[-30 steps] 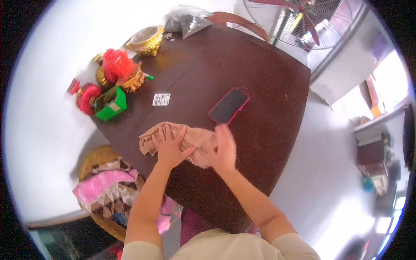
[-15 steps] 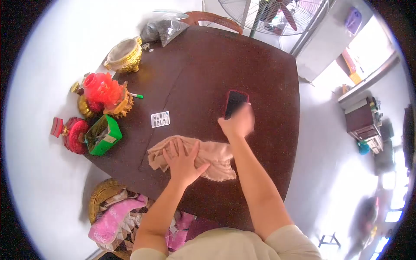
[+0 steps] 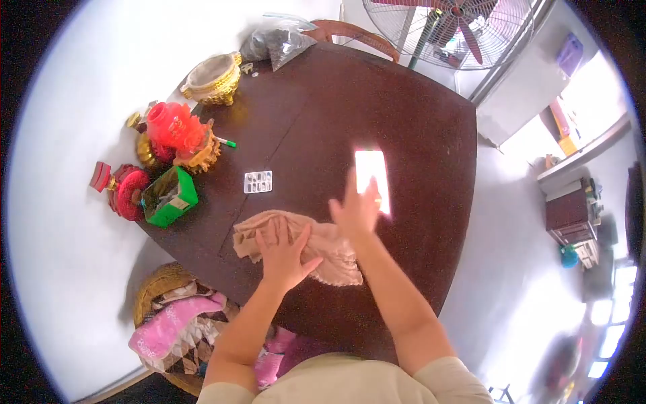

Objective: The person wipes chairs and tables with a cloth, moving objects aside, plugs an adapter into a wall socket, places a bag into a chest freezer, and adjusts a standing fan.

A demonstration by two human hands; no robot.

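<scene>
Dark brown worktop (image 3: 410,262), which bore a crumpled beige cloth (image 3: 336,254), a lit phone (image 3: 370,163) beyond it. Left hand (image 3: 284,256): lay spread on the cloth, gripping nothing. Right hand (image 3: 359,212): blurred, extended over the phone, fingers apart; contact could not be told.

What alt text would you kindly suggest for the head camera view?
A person's left hand rests on a tan cloth on a dark table, while the blurred right hand overlaps a brightly shining phone. A small white card lies beyond the cloth, a green box farther left.
</scene>
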